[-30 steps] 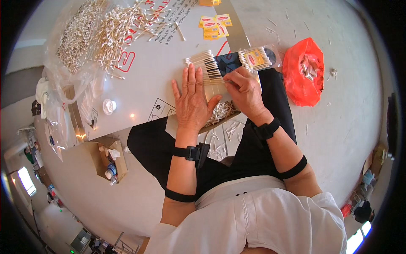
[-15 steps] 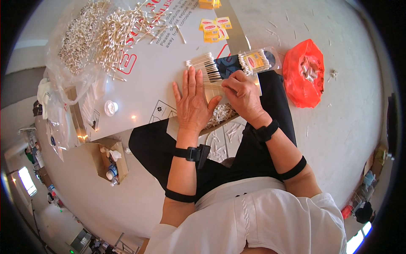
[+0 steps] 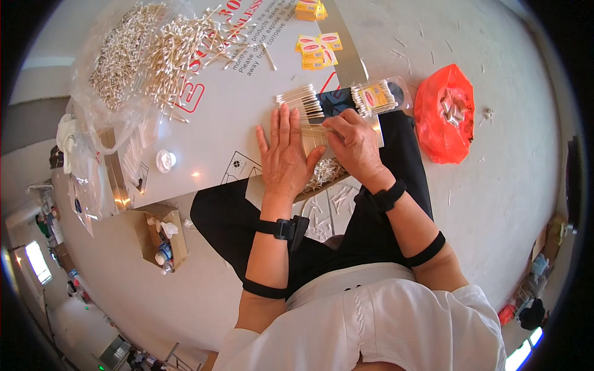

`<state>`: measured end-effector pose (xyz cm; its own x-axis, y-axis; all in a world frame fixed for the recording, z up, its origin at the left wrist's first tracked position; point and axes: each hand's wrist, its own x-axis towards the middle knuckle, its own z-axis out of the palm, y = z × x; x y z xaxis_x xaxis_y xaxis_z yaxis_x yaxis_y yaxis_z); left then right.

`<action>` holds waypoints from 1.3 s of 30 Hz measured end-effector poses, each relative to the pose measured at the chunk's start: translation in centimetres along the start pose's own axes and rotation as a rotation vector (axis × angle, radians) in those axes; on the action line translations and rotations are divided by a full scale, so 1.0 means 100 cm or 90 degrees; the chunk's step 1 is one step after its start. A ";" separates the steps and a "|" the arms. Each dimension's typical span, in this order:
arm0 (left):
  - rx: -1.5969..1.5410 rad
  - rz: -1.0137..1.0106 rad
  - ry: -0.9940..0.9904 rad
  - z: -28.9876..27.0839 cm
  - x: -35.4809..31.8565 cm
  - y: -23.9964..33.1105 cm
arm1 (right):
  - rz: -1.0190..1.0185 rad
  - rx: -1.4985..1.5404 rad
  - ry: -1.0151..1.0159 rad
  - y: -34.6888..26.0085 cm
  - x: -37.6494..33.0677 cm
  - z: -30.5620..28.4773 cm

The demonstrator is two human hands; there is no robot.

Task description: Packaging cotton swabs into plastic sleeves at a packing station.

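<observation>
Head view: the left hand (image 3: 284, 157) lies flat, fingers released and spread, pressing a neat row of cotton swabs (image 3: 301, 102) — thin pale sticks with white tips — against the white cardboard sheet (image 3: 238, 86). The right hand (image 3: 354, 145) has fingers clenched on the same row's edge. A clear plastic pack of swabs (image 3: 375, 98) lies just beyond; a crinkled red plastic bag (image 3: 444, 112) lies on the grey floor (image 3: 513, 185).
</observation>
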<state>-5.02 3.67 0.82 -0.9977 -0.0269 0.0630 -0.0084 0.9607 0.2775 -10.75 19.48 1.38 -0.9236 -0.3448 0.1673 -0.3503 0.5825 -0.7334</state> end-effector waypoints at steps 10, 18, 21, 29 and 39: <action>0.005 -0.005 0.000 -0.001 0.000 -0.001 | 0.016 0.030 0.019 -0.002 0.013 0.001; 0.007 -0.009 -0.012 0.000 0.000 -0.001 | 0.017 -0.023 0.003 -0.004 0.021 0.002; 0.010 -0.006 -0.013 0.001 0.000 -0.002 | 0.015 -0.045 -0.010 -0.002 0.021 0.003; 0.001 -0.008 -0.004 0.000 0.000 -0.001 | 0.021 -0.031 0.008 -0.004 0.024 0.004; -0.003 -0.007 -0.004 0.000 0.000 -0.001 | 0.014 -0.049 -0.015 -0.003 0.029 0.006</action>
<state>-4.98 3.55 0.77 -0.9979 -0.0359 0.0541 -0.0191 0.9590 0.2829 -13.22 17.90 1.67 -0.9278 -0.3477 0.1351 -0.3411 0.6446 -0.6842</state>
